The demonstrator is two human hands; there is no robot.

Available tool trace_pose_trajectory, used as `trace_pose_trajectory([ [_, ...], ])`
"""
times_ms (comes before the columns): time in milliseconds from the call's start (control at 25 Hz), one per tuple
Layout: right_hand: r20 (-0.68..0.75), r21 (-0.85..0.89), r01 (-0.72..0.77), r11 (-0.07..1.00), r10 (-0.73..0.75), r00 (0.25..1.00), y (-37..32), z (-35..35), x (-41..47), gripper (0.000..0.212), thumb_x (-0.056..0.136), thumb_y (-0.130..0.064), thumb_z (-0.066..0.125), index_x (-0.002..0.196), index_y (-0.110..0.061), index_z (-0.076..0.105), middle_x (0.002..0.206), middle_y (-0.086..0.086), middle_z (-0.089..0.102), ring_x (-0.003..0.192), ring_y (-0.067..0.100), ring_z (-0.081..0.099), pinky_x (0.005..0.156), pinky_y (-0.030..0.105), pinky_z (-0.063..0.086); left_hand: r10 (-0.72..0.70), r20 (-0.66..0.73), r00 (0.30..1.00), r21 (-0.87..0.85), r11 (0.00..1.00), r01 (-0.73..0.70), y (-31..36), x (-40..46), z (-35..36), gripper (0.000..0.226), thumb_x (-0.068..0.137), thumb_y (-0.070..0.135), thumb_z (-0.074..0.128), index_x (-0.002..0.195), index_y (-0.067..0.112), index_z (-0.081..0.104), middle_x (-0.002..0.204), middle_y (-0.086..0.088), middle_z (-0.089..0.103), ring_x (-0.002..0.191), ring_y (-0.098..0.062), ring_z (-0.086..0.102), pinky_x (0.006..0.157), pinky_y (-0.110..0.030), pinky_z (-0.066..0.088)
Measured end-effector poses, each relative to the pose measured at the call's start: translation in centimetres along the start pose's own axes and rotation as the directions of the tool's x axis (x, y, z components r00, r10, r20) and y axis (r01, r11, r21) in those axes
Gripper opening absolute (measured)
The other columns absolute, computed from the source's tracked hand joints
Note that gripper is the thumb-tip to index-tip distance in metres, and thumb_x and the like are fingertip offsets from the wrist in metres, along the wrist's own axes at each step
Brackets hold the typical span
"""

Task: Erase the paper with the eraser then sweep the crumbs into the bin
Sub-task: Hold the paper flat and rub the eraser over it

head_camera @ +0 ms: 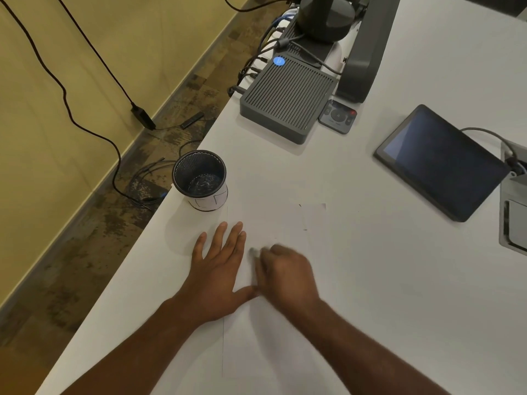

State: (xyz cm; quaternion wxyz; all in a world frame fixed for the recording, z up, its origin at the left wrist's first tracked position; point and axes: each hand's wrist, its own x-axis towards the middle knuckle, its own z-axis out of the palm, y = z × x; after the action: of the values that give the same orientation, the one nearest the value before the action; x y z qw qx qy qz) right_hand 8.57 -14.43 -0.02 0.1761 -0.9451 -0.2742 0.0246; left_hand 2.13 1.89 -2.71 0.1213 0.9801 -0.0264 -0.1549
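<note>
The flat sheet of paper [273, 309] is white, just like the smooth table [399, 280]. The small round mesh bin [199, 178] is black, with a white band (thin dark lines on it). The ribbed grey box [288, 98] has a blue round sticker [279, 61]. The flat tablet screen [439, 161] is dark.

This looked like an office meeting room. A long white table [399, 252] carried a ribbed dark-grey hardware box [288, 101] with many cables plugged into its back, a small remote control [338, 116] beside it, a dark touch-screen tablet [439, 163] on a wired angled stand, and a cable hatch [513, 201] set into the tabletop. Below, patterned carpet [85, 252] met a plain yellowish wall [71, 81], with loose power leads [65, 92] trailing across both
</note>
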Motion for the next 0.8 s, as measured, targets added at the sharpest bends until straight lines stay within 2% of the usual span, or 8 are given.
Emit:
trace_pose_trajectory([
  [40,0.02,0.008,0.049,0.999,-0.049,0.999,0.8,-0.3,-0.7,0.027,0.088,-0.023,0.063,0.062,-0.016,0.06,0.055,0.001,0.053,0.046,0.022,0.05,0.047,0.024,0.031,-0.003,0.011,1.0,0.005,1.0,0.002,0.0,0.1,0.0,0.107,0.081,0.09,0.013,0.158,0.018,-0.007,0.165,0.002,-0.02,0.15,-0.021,-0.025,0.119,-0.056,-0.005],
  [80,0.024,-0.008,-0.025,1.0,0.025,0.999,2.6,-1.1,-0.3,0.029,0.088,-0.024,0.065,0.06,-0.016,0.058,0.055,0.001,0.053,0.047,0.024,0.052,0.047,0.024,0.031,-0.007,0.021,1.0,0.011,1.0,0.007,-0.1,0.2,0.0,0.108,0.079,0.09,0.011,0.157,0.019,-0.01,0.164,0.002,-0.023,0.149,-0.02,-0.028,0.119,-0.056,-0.007],
  [200,-0.191,-0.072,-0.361,0.93,0.342,0.92,7.6,-3.3,2.2,0.046,0.095,-0.031,0.056,0.053,-0.016,0.045,0.05,0.002,0.047,0.047,0.029,0.052,0.047,0.027,0.03,-0.012,0.028,1.0,0.014,1.0,0.011,-0.1,0.3,-0.1,0.11,0.076,0.093,0.007,0.156,0.02,-0.014,0.163,0.002,-0.027,0.148,-0.02,-0.03,0.12,-0.056,-0.008],
  [280,-0.152,-0.049,-0.326,0.944,0.316,0.937,5.9,-3.1,1.3,0.045,0.095,-0.031,0.054,0.054,-0.014,0.048,0.051,0.003,0.049,0.046,0.029,0.052,0.045,0.028,0.032,-0.016,0.039,0.999,0.02,1.0,0.015,-0.1,0.3,0.0,0.11,0.076,0.093,0.006,0.156,0.02,-0.015,0.163,0.002,-0.028,0.148,-0.02,-0.031,0.12,-0.056,-0.008],
  [400,-0.016,0.006,-0.061,0.998,0.061,0.998,2.3,-0.9,-2.2,0.038,0.094,-0.031,0.055,0.06,-0.015,0.056,0.056,0.001,0.053,0.048,0.024,0.051,0.045,0.028,0.035,-0.012,0.012,1.0,0.015,1.0,0.011,-0.1,0.1,0.1,0.109,0.079,0.091,0.011,0.158,0.018,-0.008,0.165,0.001,-0.022,0.15,-0.021,-0.025,0.119,-0.056,-0.005],
  [480,-0.048,0.007,-0.196,0.981,0.196,0.979,4.6,-1.7,-0.6,0.043,0.095,-0.033,0.056,0.057,-0.014,0.052,0.053,0.0,0.05,0.047,0.023,0.05,0.045,0.028,0.033,-0.016,0.015,1.0,0.01,1.0,0.016,-0.1,0.3,0.1,0.109,0.08,0.09,0.014,0.158,0.018,-0.008,0.165,0.001,-0.022,0.15,-0.02,-0.026,0.12,-0.056,-0.006],
  [600,-0.109,0.114,-0.448,0.887,0.46,0.881,6.9,-3.8,1.0,0.051,0.097,-0.039,0.05,0.054,-0.014,0.039,0.049,-0.004,0.04,0.044,0.012,0.039,0.048,0.029,0.027,-0.03,0.021,0.999,0.021,0.999,0.029,0.0,0.2,0.1,0.11,0.077,0.092,0.008,0.156,0.019,-0.015,0.163,0.001,-0.029,0.148,-0.019,-0.03,0.121,-0.055,-0.008],
  [800,0.036,0.44,-0.441,0.782,0.476,0.879,3.0,-2.7,-4.1,0.028,0.095,-0.037,0.058,0.068,-0.026,0.059,0.061,-0.01,0.053,0.065,0.004,0.054,0.057,0.011,0.036,-0.031,-0.041,0.999,0.016,0.999,0.032,0.0,0.1,0.4,0.096,0.086,0.084,0.008,0.158,0.022,0.004,0.167,-0.001,-0.014,0.153,-0.024,-0.016,0.121,-0.059,0.003],
])
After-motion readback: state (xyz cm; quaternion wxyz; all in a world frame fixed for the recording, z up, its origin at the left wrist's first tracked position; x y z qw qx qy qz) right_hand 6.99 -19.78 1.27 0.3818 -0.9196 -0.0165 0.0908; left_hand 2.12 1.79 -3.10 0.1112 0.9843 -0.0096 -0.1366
